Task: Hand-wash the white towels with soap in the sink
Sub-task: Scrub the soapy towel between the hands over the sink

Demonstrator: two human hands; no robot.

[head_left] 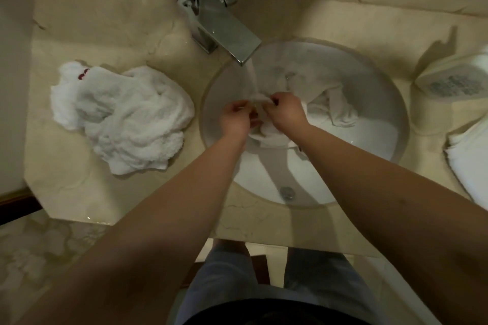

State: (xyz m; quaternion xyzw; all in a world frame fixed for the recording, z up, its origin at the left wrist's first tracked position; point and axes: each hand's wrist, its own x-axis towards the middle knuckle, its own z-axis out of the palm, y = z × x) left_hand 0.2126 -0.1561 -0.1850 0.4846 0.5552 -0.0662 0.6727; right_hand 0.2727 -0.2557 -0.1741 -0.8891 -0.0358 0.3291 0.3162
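A wet white towel (335, 108) lies in the round white sink (375, 140), trailing from the basin's far right side toward the middle. My left hand (236, 120) and my right hand (285, 112) both grip a bunched part of this towel under the stream of water running from the chrome faucet (221, 26). More of the towel hangs below my hands. A crumpled white towel with a small red mark (124, 119) sits on the counter left of the sink. No soap is visible.
The beige marble counter (105, 24) surrounds the sink. A folded white towel (470, 161) lies at the right edge, and a white pack with printed text (454, 82) stands behind it. The sink drain (287, 192) is near the front.
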